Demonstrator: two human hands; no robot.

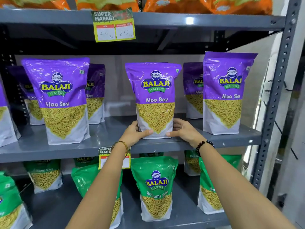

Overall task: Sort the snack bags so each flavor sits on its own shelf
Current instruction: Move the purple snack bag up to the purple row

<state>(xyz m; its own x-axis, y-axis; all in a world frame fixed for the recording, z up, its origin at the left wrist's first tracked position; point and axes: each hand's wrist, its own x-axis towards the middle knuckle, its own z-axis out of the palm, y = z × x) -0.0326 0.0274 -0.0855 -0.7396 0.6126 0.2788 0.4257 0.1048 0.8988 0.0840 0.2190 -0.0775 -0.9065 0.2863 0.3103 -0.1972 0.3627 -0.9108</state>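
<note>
A purple Aloo Sev bag (155, 96) stands upright at the front middle of the grey middle shelf (105, 146). My left hand (134, 132) grips its lower left corner and my right hand (183, 129) grips its lower right corner. Several other purple Aloo Sev bags (57, 96) stand on the same shelf, one at the right (224, 91), more behind. Green Ratlami Sev bags (155, 185) fill the lower shelf (54, 210). Orange bags (206, 4) sit on the top shelf.
A yellow price tag (113, 25) hangs from the top shelf edge; a second tag (113, 157) sits partly behind my left wrist. The perforated grey upright (277, 90) bounds the rack at the right. Bare shelf shows on either side of the held bag.
</note>
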